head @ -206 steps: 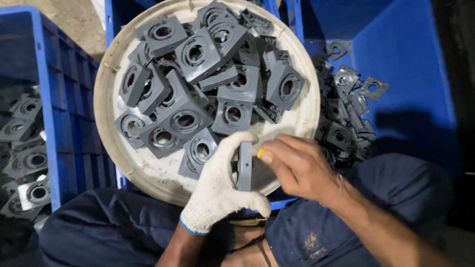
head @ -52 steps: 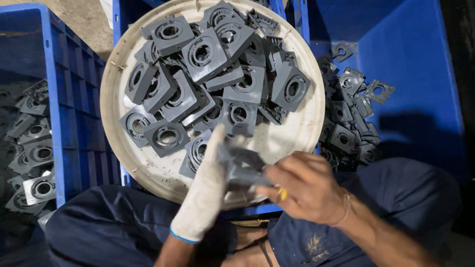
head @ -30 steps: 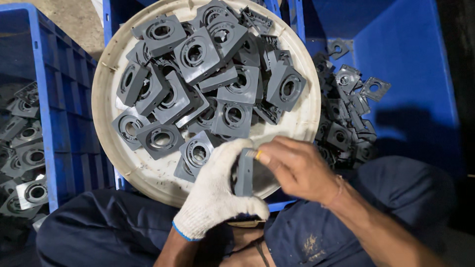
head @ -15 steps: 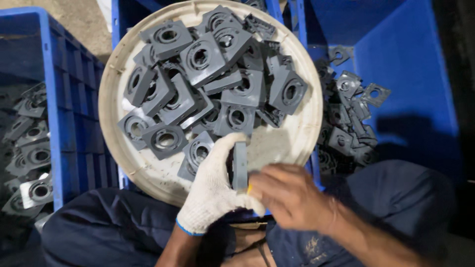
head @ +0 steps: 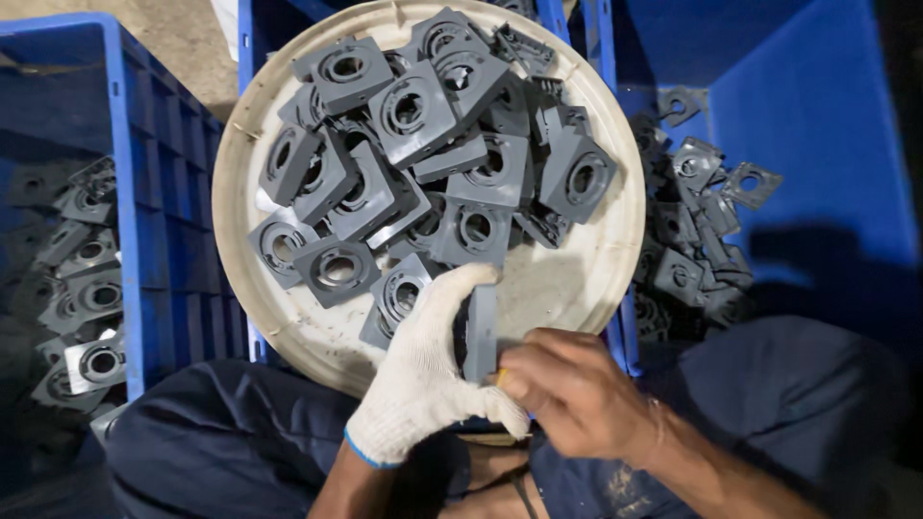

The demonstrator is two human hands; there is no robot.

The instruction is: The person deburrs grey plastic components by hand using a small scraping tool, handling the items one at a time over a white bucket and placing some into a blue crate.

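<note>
The left hand (head: 423, 380), in a white knit glove with a blue cuff, is clasped around a grey plastic part (head: 480, 333) held on edge — fingers curled over its left face, thumb below. The bare right hand (head: 567, 389) grips the same part from the right, its fingertips pinched against the lower edge; a small yellow thing (too hidden to name) shows between part and fingers. Both hands sit just over the near rim of a round cream tray (head: 596, 288), above the person's dark blue trousers (head: 221, 432).

The tray carries a loose heap of square grey parts (head: 423, 154), each with a round ringed hole in the middle, lying tilted and overlapping; the nearest one touches the gloved fingers. The tray rests across blue crates. The left crate (head: 125, 192) holds more of the same grey pieces (head: 82, 308) low in its shadowed bottom. The right crate (head: 817, 125) holds another pile (head: 692, 231) — thinner grey pieces, against its left wall.
</note>
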